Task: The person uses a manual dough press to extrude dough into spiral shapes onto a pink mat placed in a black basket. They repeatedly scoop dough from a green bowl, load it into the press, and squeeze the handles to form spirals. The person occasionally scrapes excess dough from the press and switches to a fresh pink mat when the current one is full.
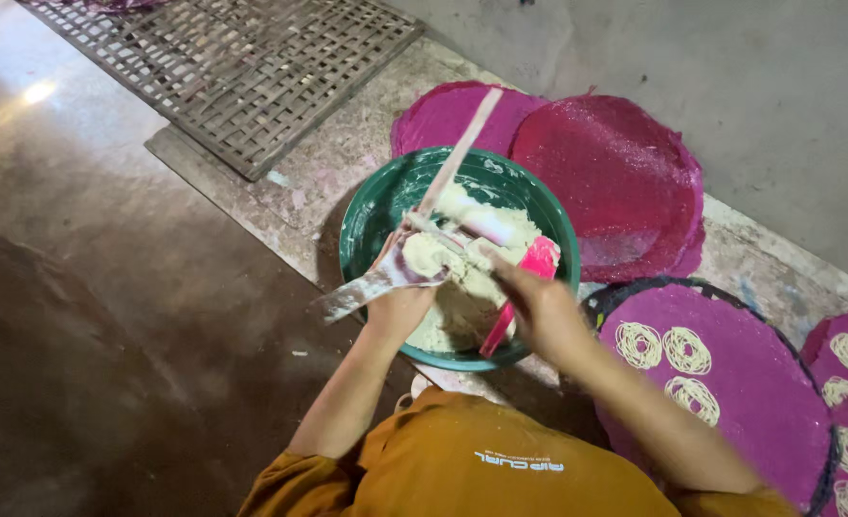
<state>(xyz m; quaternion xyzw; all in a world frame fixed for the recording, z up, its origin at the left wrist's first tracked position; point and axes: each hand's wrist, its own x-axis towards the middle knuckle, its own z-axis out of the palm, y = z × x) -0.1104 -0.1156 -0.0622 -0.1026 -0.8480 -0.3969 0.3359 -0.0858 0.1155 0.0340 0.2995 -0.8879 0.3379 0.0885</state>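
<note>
Looking down from the head camera, a green basin (371, 225) of pale dough (462, 287) sits on a concrete ledge (300, 206) near its front edge. Over the basin's near rim, the left hand (400, 302) clasps a dough-smeared press (414, 258), whose long pale handle (457, 153) slants up across the basin. Beside it, the right hand (539, 306) is blurred, fingers curled near a pink piece (539, 260) of the press; whether they grip it I cannot tell. Round magenta mats (615, 177) lie behind the basin, and another mat (730, 383) with noodle coils (639, 345) sits at the ledge's right end. A woven bamboo tray (242, 67) rests at the far left.
</note>
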